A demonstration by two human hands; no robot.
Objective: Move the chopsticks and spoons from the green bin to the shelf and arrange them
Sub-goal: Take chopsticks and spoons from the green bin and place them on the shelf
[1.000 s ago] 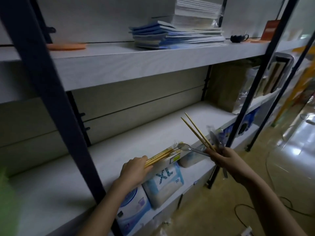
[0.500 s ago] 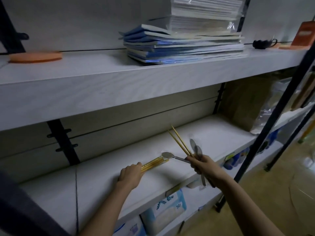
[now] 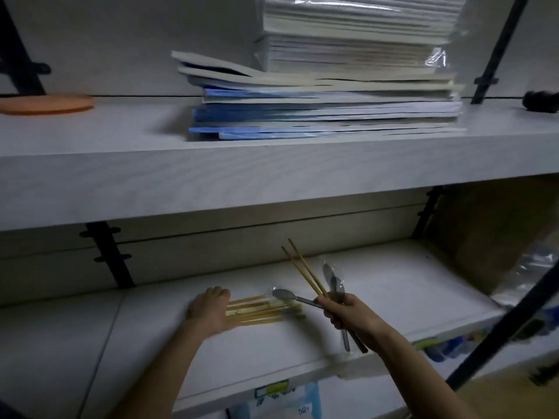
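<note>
Several wooden chopsticks (image 3: pixel 260 311) lie flat in a bundle on the white middle shelf (image 3: pixel 393 291). My left hand (image 3: pixel 210 311) rests on their left ends, fingers spread and pressing down. My right hand (image 3: pixel 348 313) hovers just right of the bundle, shut on a pair of chopsticks (image 3: pixel 304 269) that point up and left, and on wrapped metal spoons (image 3: pixel 334 282). One spoon bowl (image 3: pixel 282 294) sticks out left over the bundle's tips. The green bin is not in view.
The upper shelf (image 3: pixel 272 176) overhangs close above and carries a stack of blue booklets (image 3: pixel 326 113), an orange disc (image 3: pixel 45 104) and a dark object (image 3: pixel 541 101). A brown box (image 3: pixel 490 234) fills the shelf's right end. Black uprights (image 3: pixel 499 328) cross at right. Packages (image 3: pixel 284 400) sit below.
The view has closed in on the shelf. My left hand has flattened the chopstick bundle onto the board; my right hand holds the same chopsticks and spoons, now closer to the bundle.
</note>
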